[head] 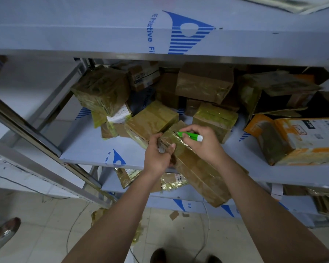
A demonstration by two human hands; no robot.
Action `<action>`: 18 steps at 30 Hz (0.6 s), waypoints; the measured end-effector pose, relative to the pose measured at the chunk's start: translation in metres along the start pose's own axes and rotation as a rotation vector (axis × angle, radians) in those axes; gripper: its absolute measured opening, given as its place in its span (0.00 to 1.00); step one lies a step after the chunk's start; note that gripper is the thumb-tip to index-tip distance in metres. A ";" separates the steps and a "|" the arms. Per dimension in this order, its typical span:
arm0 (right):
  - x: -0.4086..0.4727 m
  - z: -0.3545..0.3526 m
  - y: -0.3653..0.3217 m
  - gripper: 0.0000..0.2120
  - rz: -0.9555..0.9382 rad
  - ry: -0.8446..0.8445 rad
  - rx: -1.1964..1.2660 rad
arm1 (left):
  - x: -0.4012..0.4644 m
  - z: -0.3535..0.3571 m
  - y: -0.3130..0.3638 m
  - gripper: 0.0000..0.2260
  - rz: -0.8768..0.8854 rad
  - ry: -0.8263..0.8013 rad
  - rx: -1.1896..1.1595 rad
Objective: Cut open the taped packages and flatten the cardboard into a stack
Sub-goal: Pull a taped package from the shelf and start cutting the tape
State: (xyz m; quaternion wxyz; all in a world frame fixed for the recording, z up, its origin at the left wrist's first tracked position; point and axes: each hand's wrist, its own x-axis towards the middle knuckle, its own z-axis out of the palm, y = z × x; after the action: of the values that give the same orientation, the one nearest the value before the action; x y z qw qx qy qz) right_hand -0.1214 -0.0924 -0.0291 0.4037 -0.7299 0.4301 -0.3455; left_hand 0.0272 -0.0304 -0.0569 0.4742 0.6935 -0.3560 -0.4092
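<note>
Left grip (158, 154) clamps our taped box's (196, 168) near end, right grip (199, 137) pinches the green cutter (190, 136); slick tape, probably light, so we hold corners.

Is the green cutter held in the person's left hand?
No, the right hand grips the green cutter, while the left hand holds the taped package.

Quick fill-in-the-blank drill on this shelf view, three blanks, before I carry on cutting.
1. The right hand holds a cutter whose body is coloured ____.
2. The left hand grips the long taped package at its ____ end.
3. The orange-printed box lies to the ____ of both hands.

Missing words: green; far; right
</note>
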 end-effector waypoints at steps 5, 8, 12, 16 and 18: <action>-0.003 -0.008 -0.005 0.07 0.023 -0.048 -0.021 | -0.003 0.000 0.004 0.21 -0.008 -0.003 -0.036; -0.006 -0.013 -0.003 0.07 0.024 -0.058 -0.069 | -0.004 0.001 0.005 0.20 0.000 -0.003 -0.043; -0.014 -0.019 -0.004 0.06 0.046 -0.074 -0.109 | -0.005 0.001 0.005 0.20 0.004 0.006 -0.047; -0.024 -0.026 -0.010 0.06 0.091 -0.094 -0.133 | -0.003 0.001 0.005 0.20 -0.003 0.013 -0.069; -0.031 -0.029 -0.010 0.05 0.104 -0.103 -0.156 | -0.004 0.002 0.005 0.20 -0.004 0.018 -0.073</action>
State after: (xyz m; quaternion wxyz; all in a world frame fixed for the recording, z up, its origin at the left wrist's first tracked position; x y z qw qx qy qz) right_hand -0.1549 -0.0700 -0.0122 0.3845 -0.7526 0.4717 -0.2513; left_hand 0.0235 -0.0290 -0.0514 0.5014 0.6801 -0.3351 -0.4168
